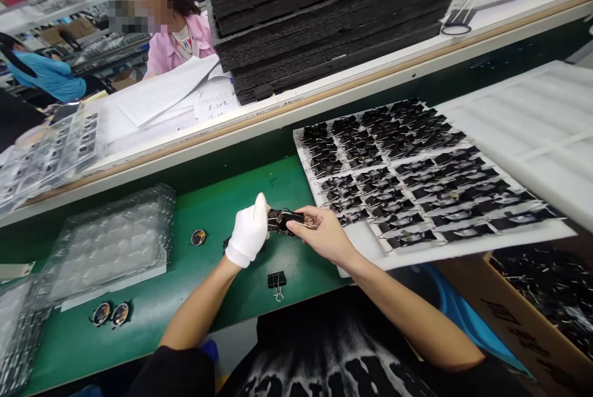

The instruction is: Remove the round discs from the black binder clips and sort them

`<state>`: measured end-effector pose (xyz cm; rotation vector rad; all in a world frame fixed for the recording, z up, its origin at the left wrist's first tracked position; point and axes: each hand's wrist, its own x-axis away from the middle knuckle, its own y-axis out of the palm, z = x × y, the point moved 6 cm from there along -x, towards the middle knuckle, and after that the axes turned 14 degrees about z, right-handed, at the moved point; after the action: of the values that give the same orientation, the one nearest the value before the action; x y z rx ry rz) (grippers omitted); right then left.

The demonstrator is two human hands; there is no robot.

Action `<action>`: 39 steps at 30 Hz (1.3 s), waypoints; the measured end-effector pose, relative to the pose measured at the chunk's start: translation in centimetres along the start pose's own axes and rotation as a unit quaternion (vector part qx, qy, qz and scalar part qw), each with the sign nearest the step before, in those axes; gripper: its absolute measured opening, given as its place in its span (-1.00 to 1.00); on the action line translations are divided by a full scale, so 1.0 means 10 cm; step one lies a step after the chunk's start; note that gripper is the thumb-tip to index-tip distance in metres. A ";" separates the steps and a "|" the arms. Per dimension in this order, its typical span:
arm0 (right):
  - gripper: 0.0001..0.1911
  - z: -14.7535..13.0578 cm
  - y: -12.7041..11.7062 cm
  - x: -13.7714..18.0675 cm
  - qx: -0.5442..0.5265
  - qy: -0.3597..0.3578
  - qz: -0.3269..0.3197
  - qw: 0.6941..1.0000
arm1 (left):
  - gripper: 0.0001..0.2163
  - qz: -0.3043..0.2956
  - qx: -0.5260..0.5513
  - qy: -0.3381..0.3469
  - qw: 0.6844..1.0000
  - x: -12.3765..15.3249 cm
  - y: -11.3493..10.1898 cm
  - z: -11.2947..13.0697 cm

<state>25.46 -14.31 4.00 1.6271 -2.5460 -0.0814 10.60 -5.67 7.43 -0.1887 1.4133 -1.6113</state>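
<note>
A single head-worn camera looks forward and steeply down over the near edge of the green surface (152,292); left hand (248,230) and right hand (322,233) sit close, near mid-frame; shelving (88,6) lies far off, upper left.

Bright light, soft shadows, stretched edges

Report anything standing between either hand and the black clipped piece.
At the left hand, only its white glove. The bare right hand touches the black clipped piece directly; nothing visible stands between them.
</note>
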 end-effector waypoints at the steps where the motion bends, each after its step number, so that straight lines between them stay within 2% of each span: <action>1: -0.69 0.01 -0.07 0.03 0.007 0.000 0.002 1.000 | -0.64 -0.024 0.010 -0.007 1.000 0.01 -0.01 0.08; 3: -0.71 0.00 -0.26 0.13 0.021 -0.018 0.008 1.000 | -0.67 -0.072 0.039 0.003 0.997 0.05 -0.04 0.28; 6: -0.77 -0.05 -0.64 0.36 0.062 -0.113 0.015 0.992 | -0.77 -0.133 0.070 0.080 0.985 0.19 -0.03 0.65; 8: -0.76 -0.07 -0.91 0.54 0.121 -0.194 0.036 0.973 | -0.71 -0.139 0.046 0.147 0.978 0.30 0.06 0.87; 9: -0.73 -0.06 -1.05 0.61 0.163 -0.231 0.070 0.957 | -0.69 -0.130 0.018 0.169 0.977 0.35 0.13 0.96; 11: -0.62 -0.04 -1.35 0.73 0.263 -0.284 0.195 0.901 | -0.64 -0.098 -0.048 0.185 0.977 0.39 0.30 1.11; 13: -0.54 0.02 -1.60 0.83 0.354 -0.297 0.329 0.824 | -0.61 -0.080 -0.108 0.175 0.975 0.39 0.50 1.22; 15: -0.53 0.09 -1.73 0.87 0.412 -0.280 0.397 0.770 | -0.60 -0.085 -0.150 0.162 0.972 0.36 0.68 1.30; 16: -0.53 0.13 -1.75 0.87 0.429 -0.271 0.409 0.759 | -0.60 -0.092 -0.166 0.155 0.969 0.34 0.74 1.33; 19: -0.58 0.21 -1.73 0.85 0.453 -0.262 0.405 0.750 | -0.59 -0.116 -0.193 0.131 0.966 0.30 0.84 1.38; 26: -0.72 0.23 -1.64 0.81 0.464 -0.268 0.395 0.746 | -0.56 -0.107 -0.221 0.123 0.961 0.30 0.74 1.39; 31: -0.74 0.26 -1.60 0.77 0.476 -0.269 0.386 0.743 | -0.58 -0.129 -0.203 0.142 0.960 0.30 0.84 1.46; 34: -0.77 0.26 -1.57 0.76 0.486 -0.280 0.380 0.735 | -0.57 -0.095 -0.206 0.133 0.965 0.33 0.85 1.46; 37: -0.82 0.25 -1.54 0.75 0.496 -0.289 0.368 0.731 | -0.54 -0.048 -0.208 0.081 0.974 0.39 0.84 1.34; 39: -0.83 0.26 -1.53 0.74 0.502 -0.285 0.360 0.733 | -0.56 -0.069 -0.195 0.064 0.976 0.43 0.90 1.27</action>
<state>35.86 -27.50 0.29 0.5225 -3.8602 1.2454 21.39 -16.41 2.01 -0.4257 1.8458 -1.4607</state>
